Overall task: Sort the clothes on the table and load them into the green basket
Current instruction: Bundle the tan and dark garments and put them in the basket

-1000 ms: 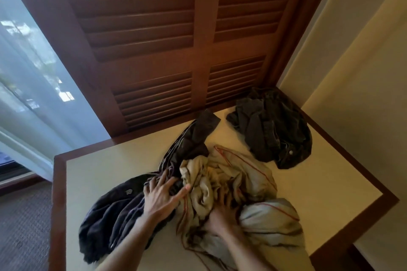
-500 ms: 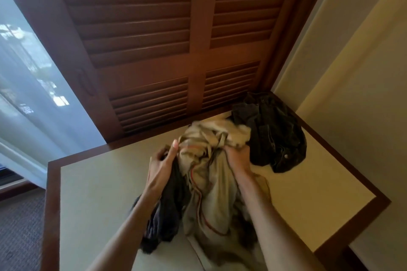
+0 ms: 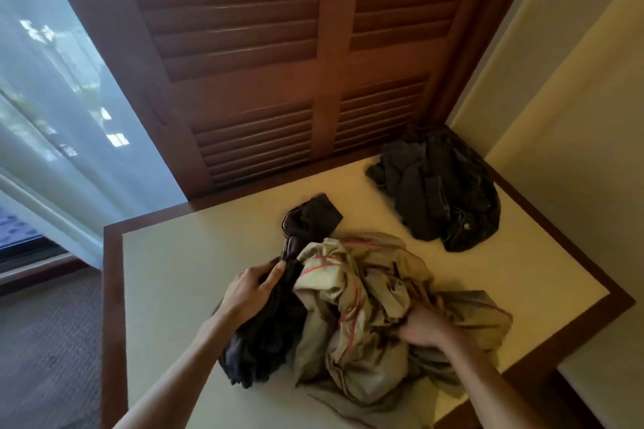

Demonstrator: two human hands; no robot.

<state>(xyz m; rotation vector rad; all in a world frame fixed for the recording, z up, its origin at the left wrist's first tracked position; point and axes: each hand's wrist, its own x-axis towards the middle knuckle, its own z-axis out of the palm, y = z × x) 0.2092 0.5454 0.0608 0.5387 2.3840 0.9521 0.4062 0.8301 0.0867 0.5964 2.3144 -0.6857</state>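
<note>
Clothes lay in two groups on the desk (image 3: 195,275), a cream top framed by a dark wooden border. Near the front edge, a crumpled beige garment (image 3: 362,292) with thin red lines lay against a dark garment (image 3: 275,327) on its left; one end of the dark garment (image 3: 313,216) reached toward the far side of the desk. Well apart from this pile, at the far right corner, a dark grey jacket (image 3: 442,191) lay bunched, a metal button visible near its lower edge. The left hand (image 3: 249,291) gripped the dark garment, fingers curled round the cloth and thumb (image 3: 275,273) laid along it. The right hand (image 3: 423,326) held a fold of the beige garment, its fingers buried in the cloth. Behind the desk stood brown louvred doors (image 3: 278,80); a sheer curtain (image 3: 45,108) hung at the left, above the carpet (image 3: 45,341).
</note>
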